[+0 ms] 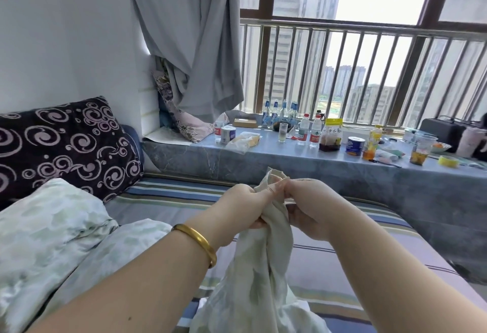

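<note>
Bedroom with a wide window (pixel 369 3) from 12 to 2 o'clock and a grey curtain (pixel 189 42) at 11 o'clock. Under the window a long grey surface (pixel 237 160) carries bottles (pixel 315 131), a jar (pixel 332 135) and cups (pixel 421 148). Nearer is a striped bed (pixel 163 200). At 9 o'clock a dark pillow (pixel 66 142) with a swirl pattern stands on it, and a pale green quilt (pixel 47 227) lies just beside it at 8 o'clock.

At the centre both hands hold a pale cloth (pixel 263 266) above the bed. The left hand (pixel 237 208), with a gold bangle (pixel 197 237) on the wrist, grips the cloth with curled fingers. The right hand (pixel 313 208) pinches the top of the same cloth, touching the left hand. The cloth hangs down between the arms toward 6 o'clock.
</note>
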A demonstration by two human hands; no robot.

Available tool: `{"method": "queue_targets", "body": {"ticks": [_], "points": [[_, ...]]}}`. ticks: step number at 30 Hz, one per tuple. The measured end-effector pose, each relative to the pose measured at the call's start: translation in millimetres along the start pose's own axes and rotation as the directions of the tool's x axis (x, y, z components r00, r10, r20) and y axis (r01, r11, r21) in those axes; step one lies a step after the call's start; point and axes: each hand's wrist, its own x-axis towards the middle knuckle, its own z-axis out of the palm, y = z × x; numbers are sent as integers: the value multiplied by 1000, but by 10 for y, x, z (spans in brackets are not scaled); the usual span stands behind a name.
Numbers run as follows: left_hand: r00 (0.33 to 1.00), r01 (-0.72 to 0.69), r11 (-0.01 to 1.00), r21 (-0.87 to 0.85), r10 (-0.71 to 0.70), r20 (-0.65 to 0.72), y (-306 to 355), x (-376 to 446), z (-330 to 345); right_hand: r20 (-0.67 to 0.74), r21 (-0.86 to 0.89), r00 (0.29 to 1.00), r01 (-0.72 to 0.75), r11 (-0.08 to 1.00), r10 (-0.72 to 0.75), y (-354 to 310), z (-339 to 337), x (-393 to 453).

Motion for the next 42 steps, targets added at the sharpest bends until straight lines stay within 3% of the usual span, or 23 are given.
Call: {"method": "queue_targets", "body": {"ticks": [6,13,18,25,30,35,42], "points": [[1000,-8,988,-152,10,16,-15,-50,62,79,167,996,23,986,-36,120,-65,29],[991,135,921,-366,-134,30,-8,-134,103,-9,79,996,84,993,-84,185,-110,63],[983,143,967,-209,-164,-87,-71,-131,11,-111,11,991,72,997,-70,209,-124,66],[984,100,940,-327,-142,-104,-94,-123,20,-20,-11,994,106,994,-106,271,-13,12],[977,92,957,-274,-140,-160,-123,-129,5,-60,-81,989,132,988,-137,308,14,2],[963,127,885,-448,-219,-159,-74,-164,-53,-159,-178,960,202,963,-231,339,-16,22],[948,110,796,-596,-265,-178,-57,-172,-63,-118,-349,946,244,905,-301,365,63,-31]]}}
